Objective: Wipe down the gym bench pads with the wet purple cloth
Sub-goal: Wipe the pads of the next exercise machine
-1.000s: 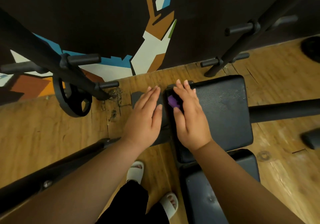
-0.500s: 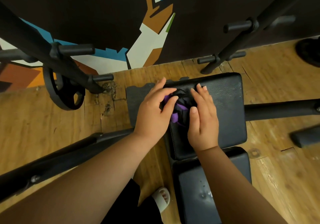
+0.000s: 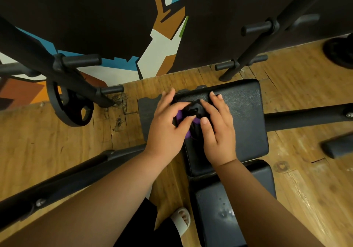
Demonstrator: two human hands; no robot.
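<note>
The purple cloth (image 3: 194, 112), bunched and dark with wet, lies on the far left part of the black far bench pad (image 3: 246, 120). My left hand (image 3: 168, 130) grips the bunch from the left, thumb and fingers curled round it. My right hand (image 3: 217, 132) holds it from the right, its fingers laid over the top and its thumb tucked against the cloth. Only small purple patches show between the hands. The near bench pad (image 3: 215, 212) below carries a few water drops.
A black weight plate (image 3: 68, 109) hangs on the slanted rack post (image 3: 38, 56) at the left. Another rack post with pegs (image 3: 257, 42) rises at the right. Bench frame tubes (image 3: 305, 116) run out sideways over the wooden floor. My foot in a white sandal (image 3: 181, 220) stands beside the near pad.
Both hands lay flat a second ago, the left one off the pad. They have since closed in on the cloth and gathered it into a bunch.
</note>
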